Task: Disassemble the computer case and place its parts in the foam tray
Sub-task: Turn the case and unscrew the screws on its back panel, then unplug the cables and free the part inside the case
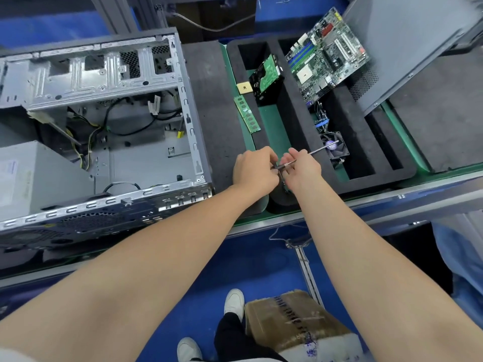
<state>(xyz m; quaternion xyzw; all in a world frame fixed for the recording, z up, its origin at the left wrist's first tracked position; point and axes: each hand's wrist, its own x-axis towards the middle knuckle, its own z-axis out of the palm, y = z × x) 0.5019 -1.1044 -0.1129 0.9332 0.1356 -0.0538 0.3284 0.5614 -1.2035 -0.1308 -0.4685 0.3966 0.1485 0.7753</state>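
The open computer case lies on its side at the left, with cables and a grey power supply inside. The black foam tray at the right holds a motherboard, a hard drive, a RAM stick, a CPU chip and a small fan. Over the tray's near edge, my left hand and my right hand meet around a thin metal screwdriver. Both pinch it, its shaft pointing right toward the fan. What sits at its near end is hidden by my fingers.
A grey case side panel leans at the back right over the tray. Dark foam mats lie between case and tray and at the far right. Below the bench edge are a blue floor, my shoes and a taped cardboard box.
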